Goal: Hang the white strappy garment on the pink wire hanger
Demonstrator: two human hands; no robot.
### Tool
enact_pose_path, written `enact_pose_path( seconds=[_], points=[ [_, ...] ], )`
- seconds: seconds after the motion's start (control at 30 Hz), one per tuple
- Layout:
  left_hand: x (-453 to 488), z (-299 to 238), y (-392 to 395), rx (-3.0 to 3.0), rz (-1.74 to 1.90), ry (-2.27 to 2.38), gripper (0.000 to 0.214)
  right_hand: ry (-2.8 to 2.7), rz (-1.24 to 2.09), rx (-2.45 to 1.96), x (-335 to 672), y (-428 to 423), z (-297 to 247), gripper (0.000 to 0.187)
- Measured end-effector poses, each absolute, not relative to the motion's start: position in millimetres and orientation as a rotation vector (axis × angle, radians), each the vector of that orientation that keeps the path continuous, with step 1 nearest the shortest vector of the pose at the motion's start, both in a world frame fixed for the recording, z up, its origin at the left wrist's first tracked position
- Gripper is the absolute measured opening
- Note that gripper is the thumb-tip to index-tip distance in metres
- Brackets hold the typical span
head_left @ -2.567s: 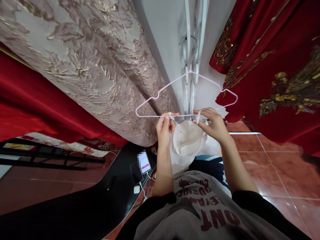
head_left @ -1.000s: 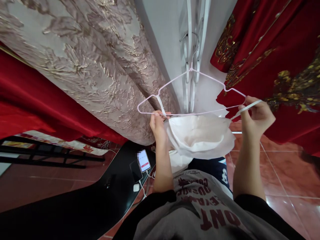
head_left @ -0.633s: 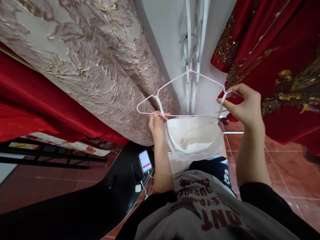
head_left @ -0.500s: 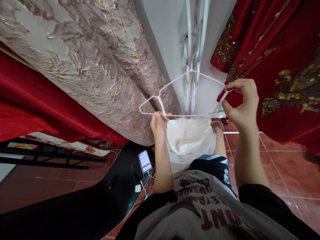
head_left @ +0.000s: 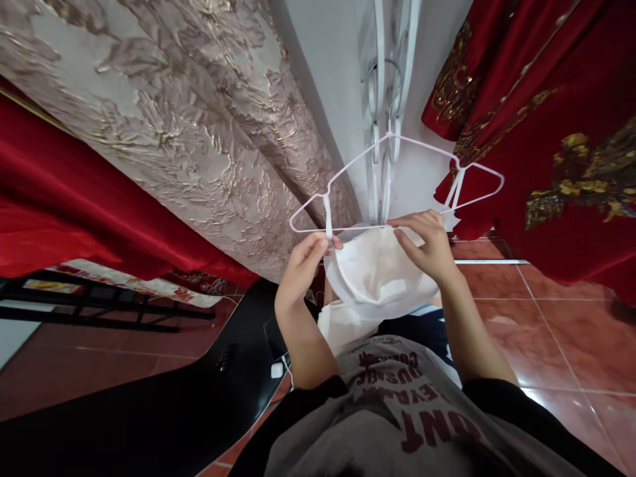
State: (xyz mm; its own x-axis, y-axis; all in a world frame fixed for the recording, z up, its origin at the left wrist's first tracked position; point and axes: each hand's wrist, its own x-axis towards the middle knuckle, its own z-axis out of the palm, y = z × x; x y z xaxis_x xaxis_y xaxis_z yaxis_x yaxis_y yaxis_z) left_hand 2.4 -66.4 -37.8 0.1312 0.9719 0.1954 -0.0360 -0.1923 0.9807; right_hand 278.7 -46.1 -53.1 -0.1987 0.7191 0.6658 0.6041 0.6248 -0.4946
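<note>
A pale pink wire hanger [head_left: 348, 171] hangs by its hook from a white bracket on the wall. A small cream-white strappy garment [head_left: 377, 271] hangs below its bottom bar, with one strap looped over each end of the hanger. My left hand [head_left: 302, 264] pinches the garment's left edge just under the left strap. My right hand [head_left: 426, 244] is closed on the garment's top edge near the middle of the bar.
A beige and gold brocade cloth [head_left: 199, 126] hangs at the left over red fabric [head_left: 59, 205]. A red garment with gold embroidery [head_left: 561, 132] hangs at the right. A black glossy surface [head_left: 149, 411] lies at lower left, and red floor tiles [head_left: 556, 331] at the right.
My right hand hooked the right strap over the hanger's right end, let it go and came back to the garment's top edge. The left strap was hooked on earlier.
</note>
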Motion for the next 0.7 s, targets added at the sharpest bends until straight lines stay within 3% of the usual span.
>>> enact_pose_path(
  seconds=[0.17,0.3,0.4,0.57,0.7],
  points=[
    [4,-19,-54,1.071,1.711,0.775,0.041,-1.921,0.208,-1.053,281,-46,-50,0.023],
    [4,-28,-39,0.877,2.06,1.016,0.036,-1.935,0.216,-1.036,289,-46,-49,0.025],
    [9,-42,-39,0.848,1.979,1.159,0.037,-1.948,0.232,-1.024,284,-50,-49,0.029],
    [42,-51,-48,0.94,1.65,0.947,0.038,-1.941,0.278,-0.99,266,-58,-55,0.037],
    [57,-48,-47,0.953,1.712,0.916,0.04,-1.479,0.178,-1.013,280,-54,-65,0.029]
  ],
)
